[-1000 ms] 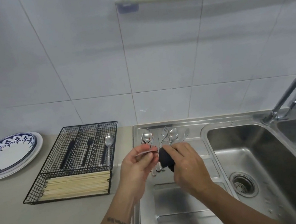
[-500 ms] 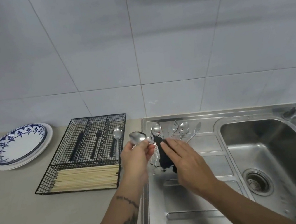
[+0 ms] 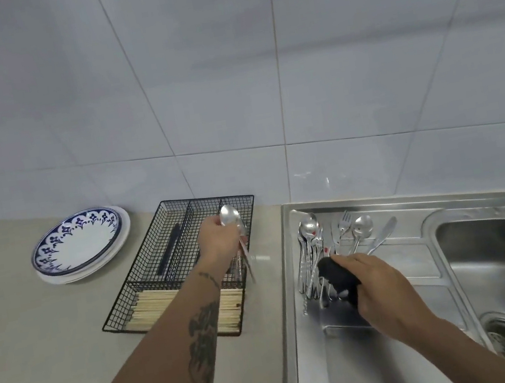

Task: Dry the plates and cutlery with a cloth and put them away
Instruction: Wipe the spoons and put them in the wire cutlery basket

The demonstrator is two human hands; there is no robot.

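While over the tray (image 3: 145, 276), spoon (image 3: 230, 216) in left hand (image 3: 220, 244).

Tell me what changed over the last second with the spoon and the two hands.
The left hand carried the spoon leftward, away from the cloth, and now holds it over the right compartment of the wire cutlery basket. The right hand kept gripping the cloth and dropped onto the cutlery pile on the drainboard. The plates and chopsticks stayed put.
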